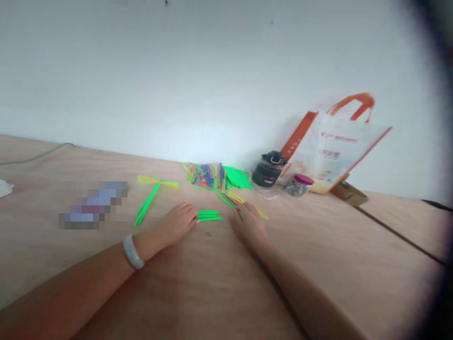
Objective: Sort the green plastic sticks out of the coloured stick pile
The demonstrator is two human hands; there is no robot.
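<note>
1. Green sticks (212, 216) poke out at three o'clock from the left hand (182, 217), on the surface (198, 288). Its fingers are bent; any pinch is hidden.
2. Right hand (249, 221) bends over slanted sticks (225, 199); I cannot tell if it pinches.
3. From between both hands, a bright pile (208, 176) sits at twelve o'clock, a black bottle (267, 174) at two.

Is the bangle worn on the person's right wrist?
No, the pale bangle is on the left wrist, just behind the left hand that is at the green strips.
</note>
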